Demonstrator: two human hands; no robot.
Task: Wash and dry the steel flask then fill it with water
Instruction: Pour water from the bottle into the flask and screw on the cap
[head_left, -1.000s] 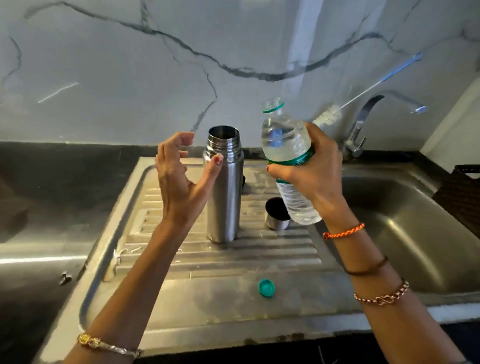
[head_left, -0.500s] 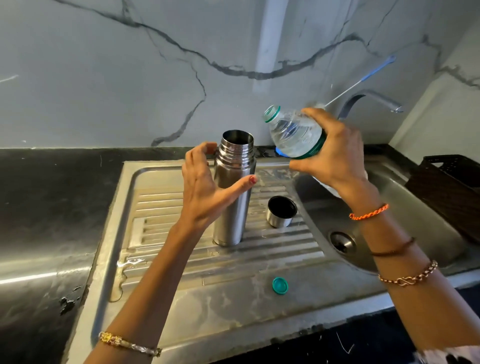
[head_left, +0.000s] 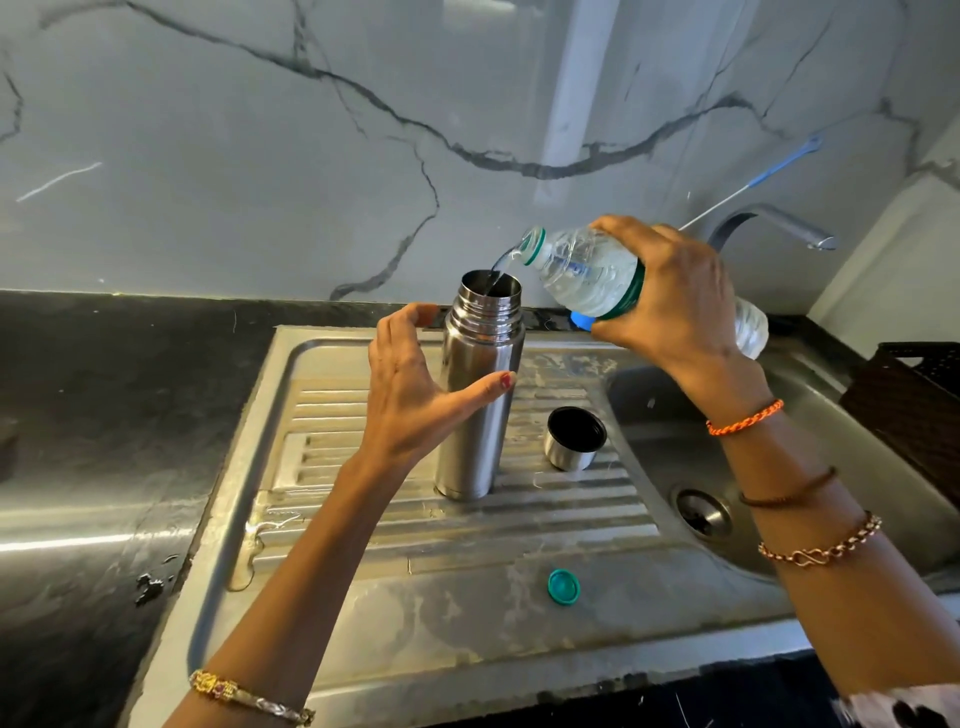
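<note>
A: Where is the steel flask (head_left: 480, 395)?
B: Upright on the draining board (head_left: 467, 525), left hand (head_left: 415, 395) cupped round it, thumb touching; right hand (head_left: 670, 296) grips the tilted water bottle (head_left: 587, 270).
A: Risk?
B: Stream missing the narrow mouth; the lightly steadied flask tipping.

Left hand (head_left: 415, 395): bare, forearm unsleeved; thumbnail carried worn red polish. Left wrist bore a gold-coloured linked metal bracelet with a small reddish stone setting (head_left: 249, 696).

Right hand (head_left: 675, 301): bare, forearm unsleeved. Right wrist and forearm bore three items, from the wrist back: a twisted orange cord band (head_left: 744, 418); a thin dark brown thread band (head_left: 787, 488); a copper-toned chain bracelet with an S-shaped clasp (head_left: 821, 545).

A scrap of pale patterned fabric with dark marks (head_left: 904, 709) showed at the lower right corner.
</note>
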